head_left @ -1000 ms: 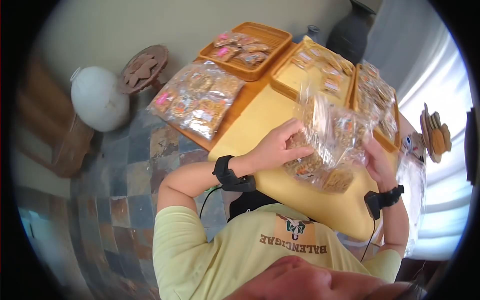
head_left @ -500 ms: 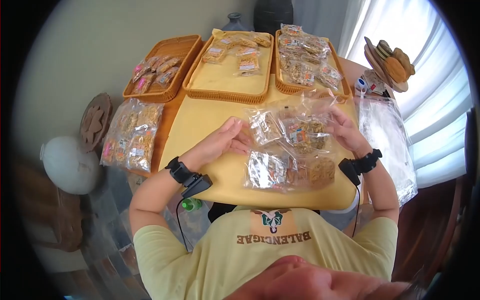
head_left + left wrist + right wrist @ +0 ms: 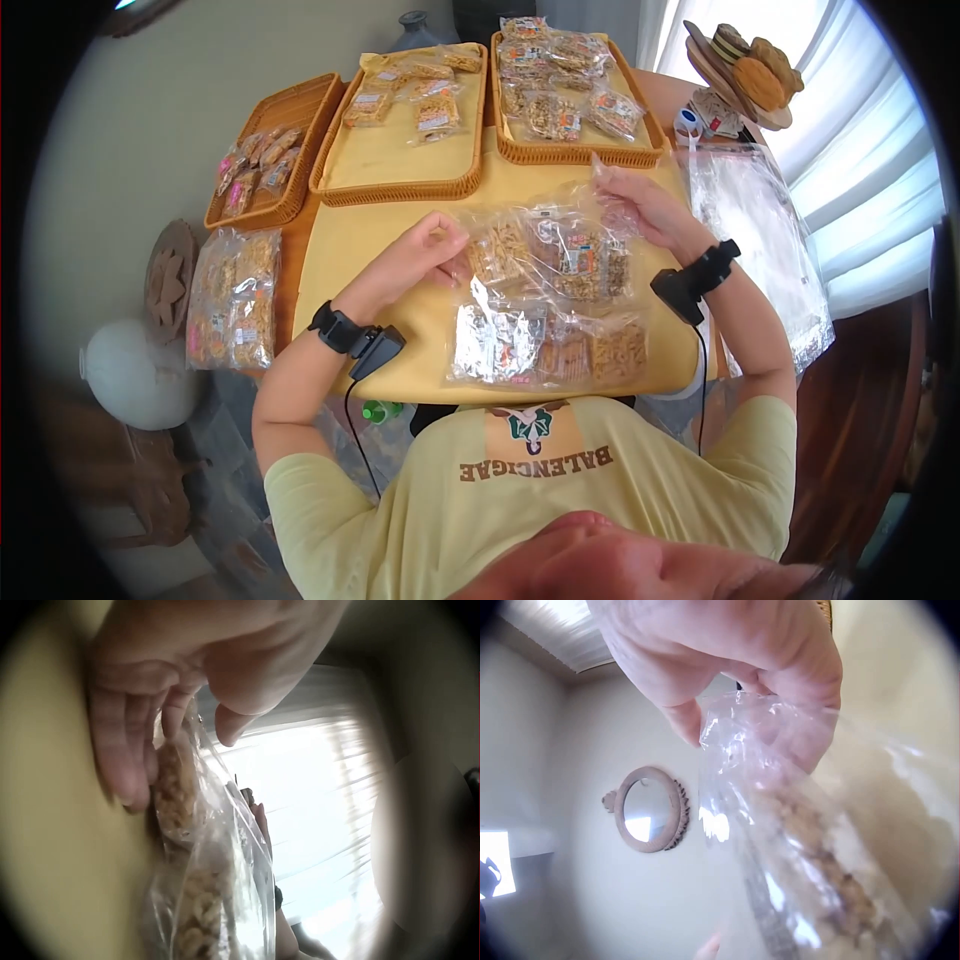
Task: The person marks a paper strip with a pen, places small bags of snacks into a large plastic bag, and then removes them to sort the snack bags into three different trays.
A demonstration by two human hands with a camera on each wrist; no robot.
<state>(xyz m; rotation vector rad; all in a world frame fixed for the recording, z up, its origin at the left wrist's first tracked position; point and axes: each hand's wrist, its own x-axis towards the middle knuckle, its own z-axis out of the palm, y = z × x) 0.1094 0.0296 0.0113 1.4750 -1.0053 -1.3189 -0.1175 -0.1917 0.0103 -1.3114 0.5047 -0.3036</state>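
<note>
My left hand (image 3: 428, 252) pinches the near edge of the snack bag (image 3: 560, 290); my right hand (image 3: 640, 205) grips its far corner, trays (image 3: 400, 190) beyond my fingers.

Home: vases (image 3: 415, 20), curtains (image 3: 860, 120), snack-laden table (image 3: 370, 235)

both hands' (image 3: 425, 250) (image 3: 640, 205) fingers curled, pinching.

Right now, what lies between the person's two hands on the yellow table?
The clear bag of snack packets. The left hand pinches its left edge and the right hand grips its top right corner, seen in the head view.
</note>
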